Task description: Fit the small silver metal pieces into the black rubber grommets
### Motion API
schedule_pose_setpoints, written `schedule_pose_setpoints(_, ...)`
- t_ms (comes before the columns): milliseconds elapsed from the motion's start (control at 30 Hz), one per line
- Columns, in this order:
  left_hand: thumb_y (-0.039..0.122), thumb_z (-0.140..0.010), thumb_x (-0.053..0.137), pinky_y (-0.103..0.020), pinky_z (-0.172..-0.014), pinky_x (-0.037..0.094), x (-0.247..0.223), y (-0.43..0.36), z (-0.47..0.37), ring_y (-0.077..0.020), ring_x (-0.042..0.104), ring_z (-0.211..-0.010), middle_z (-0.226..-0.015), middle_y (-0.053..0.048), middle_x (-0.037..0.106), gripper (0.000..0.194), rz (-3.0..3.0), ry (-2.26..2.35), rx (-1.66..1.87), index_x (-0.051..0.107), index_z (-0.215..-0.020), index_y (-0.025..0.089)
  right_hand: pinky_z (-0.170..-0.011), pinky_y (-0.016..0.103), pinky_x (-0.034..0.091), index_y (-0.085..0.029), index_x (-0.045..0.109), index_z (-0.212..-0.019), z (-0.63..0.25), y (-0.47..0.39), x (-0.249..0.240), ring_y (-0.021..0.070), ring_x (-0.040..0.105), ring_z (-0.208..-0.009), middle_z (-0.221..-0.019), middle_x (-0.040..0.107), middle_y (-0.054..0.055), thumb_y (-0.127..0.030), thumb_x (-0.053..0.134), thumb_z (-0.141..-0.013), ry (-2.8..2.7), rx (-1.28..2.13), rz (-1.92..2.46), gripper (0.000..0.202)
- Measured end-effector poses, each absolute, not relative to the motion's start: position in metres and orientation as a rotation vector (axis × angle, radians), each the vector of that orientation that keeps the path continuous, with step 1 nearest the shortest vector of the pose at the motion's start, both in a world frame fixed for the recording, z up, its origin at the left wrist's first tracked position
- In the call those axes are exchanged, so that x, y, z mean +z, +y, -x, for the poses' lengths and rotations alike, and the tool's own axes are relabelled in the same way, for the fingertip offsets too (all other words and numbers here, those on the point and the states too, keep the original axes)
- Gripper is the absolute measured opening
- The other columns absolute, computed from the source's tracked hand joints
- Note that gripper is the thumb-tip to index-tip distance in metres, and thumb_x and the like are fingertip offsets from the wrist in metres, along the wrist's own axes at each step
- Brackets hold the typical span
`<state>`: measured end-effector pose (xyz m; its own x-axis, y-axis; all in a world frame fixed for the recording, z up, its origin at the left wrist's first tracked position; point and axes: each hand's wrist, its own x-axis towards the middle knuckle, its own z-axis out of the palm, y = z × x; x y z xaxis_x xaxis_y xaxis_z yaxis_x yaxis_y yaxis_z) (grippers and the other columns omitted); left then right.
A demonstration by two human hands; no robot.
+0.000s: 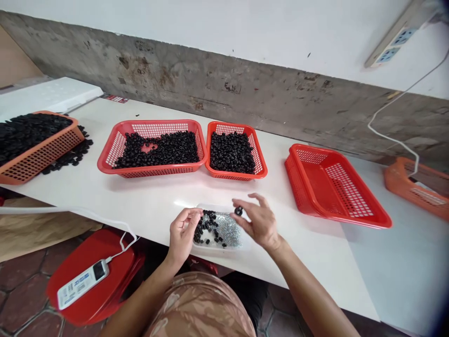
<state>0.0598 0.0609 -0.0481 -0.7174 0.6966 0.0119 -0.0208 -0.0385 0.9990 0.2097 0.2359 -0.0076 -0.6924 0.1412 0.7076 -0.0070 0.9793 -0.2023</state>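
Between thumb and index finger, my right hand (261,222) pinches a small round black plastic part (239,211), held above the right side of a shallow clear tray (224,248). My left hand (182,231) is at the tray's left edge with thumb and fingertips pressed together; whatever is in them is too small or hidden to make out. Loose black parts (210,227) lie in the tray's left half. Tiny shiny metal pieces (228,229) fill its right half.
Behind the tray stand a wide red basket (154,171) and a smaller red basket (236,175), both holding black parts. Red baskets (336,187) are stacked at right. An orange basket (45,152) heaped with black pieces is at left. A power bank (82,284) lies on a red stool (115,285).
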Motion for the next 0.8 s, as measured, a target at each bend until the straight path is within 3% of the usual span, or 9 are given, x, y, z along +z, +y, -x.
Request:
schedule_pose_setpoints(100, 0.042, -0.094, 0.063, -0.030, -0.094, 0.046, -0.058, 0.059, -0.053, -0.0220, 0.064, -0.106, -0.109, -0.008, 0.071, 0.024, -0.695, 1.839, 1.842, 0.070, -0.102, 0.021, -0.098, 0.044, 0.050, -0.021, 0.062, -0.128, -0.188, 0.272, 0.008, 0.0206, 0.071, -0.089, -0.102, 0.075, 0.009, -0.037, 0.058, -0.100, -2.201, 0.215, 0.422, 0.033)
schedule_pose_setpoints(167, 0.042, -0.093, 0.063, -0.029, -0.093, 0.046, -0.064, 0.058, -0.051, -0.0214, 0.063, -0.108, -0.113, -0.008, 0.070, 0.025, -0.673, 1.897, 1.833, 0.070, -0.105, 0.021, -0.101, 0.048, 0.050, -0.019, 0.060, -0.133, -0.175, 0.297, 0.012, 0.0252, 0.068, -0.105, -0.121, 0.069, 0.013, -0.049, 0.056, -0.099, -2.099, 0.334, 0.626, 0.045)
schedule_pose_setpoints(233, 0.041, -0.092, 0.064, -0.028, -0.091, 0.046, -0.069, 0.055, -0.050, -0.0207, 0.063, -0.107, -0.115, -0.008, 0.069, 0.026, -0.655, 1.921, 1.805, 0.069, -0.108, 0.021, -0.096, 0.045, 0.053, -0.018, 0.059, -0.135, -0.167, 0.313, 0.007, 0.0249, 0.067, -0.107, -0.132, 0.063, 0.015, -0.053, 0.056, -0.097, -2.011, 0.481, 0.706, 0.052)
schedule_pose_setpoints(367, 0.037, -0.092, 0.064, -0.028, -0.089, 0.047, -0.076, 0.050, -0.048, -0.0200, 0.062, -0.106, -0.116, -0.008, 0.068, 0.024, -0.640, 1.936, 1.758, 0.067, -0.109, 0.021, -0.083, 0.037, 0.056, -0.016, 0.069, -0.121, -0.180, 0.310, -0.026, 0.0210, 0.069, -0.092, -0.113, 0.071, 0.012, -0.047, 0.057, -0.095, -1.805, 0.549, 0.929, 0.042)
schedule_pose_setpoints(533, 0.037, -0.095, 0.058, -0.030, -0.084, 0.050, -0.070, 0.065, -0.027, -0.0212, 0.062, -0.103, -0.116, -0.009, 0.066, 0.025, -0.791, 2.116, 1.725, 0.065, -0.114, 0.022, -0.084, 0.036, 0.054, -0.013, 0.073, -0.108, -0.211, 0.285, -0.083, 0.0215, 0.069, -0.088, -0.103, 0.074, 0.013, -0.050, 0.052, -0.096, -1.570, 0.513, 1.170, 0.044)
schedule_pose_setpoints(600, 0.035, -0.096, 0.055, -0.035, -0.091, 0.050, -0.065, 0.081, -0.007, -0.0243, 0.061, -0.110, -0.121, -0.011, 0.064, 0.028, -0.979, 2.309, 1.693, 0.062, -0.120, 0.022, -0.088, 0.037, 0.053, -0.013, 0.073, -0.106, -0.217, 0.280, -0.101, 0.0224, 0.069, -0.089, -0.103, 0.074, 0.014, -0.053, 0.052, -0.094, -1.533, 0.553, 1.225, 0.047)
schedule_pose_setpoints(700, 0.029, -0.096, 0.053, -0.050, -0.113, 0.036, -0.059, 0.107, 0.030, -0.0330, 0.046, -0.134, -0.140, -0.017, 0.056, 0.039, -1.273, 2.685, 1.489, 0.056, -0.133, 0.019, -0.092, 0.038, 0.052, -0.012, 0.074, -0.105, -0.219, 0.280, -0.117, 0.0229, 0.069, -0.090, -0.100, 0.074, 0.014, -0.056, 0.052, -0.092, -1.518, 0.596, 1.221, 0.051)
schedule_pose_setpoints(800, 0.024, -0.094, 0.054, -0.061, -0.117, 0.022, -0.058, 0.126, 0.063, -0.0401, 0.037, -0.141, -0.143, -0.020, 0.054, 0.042, -1.351, 2.953, 1.197, 0.056, -0.135, 0.015, -0.087, 0.036, 0.053, -0.012, 0.074, -0.106, -0.219, 0.283, -0.125, 0.0227, 0.068, -0.087, -0.099, 0.074, 0.015, -0.059, 0.054, -0.090, -1.518, 0.676, 1.242, 0.054)
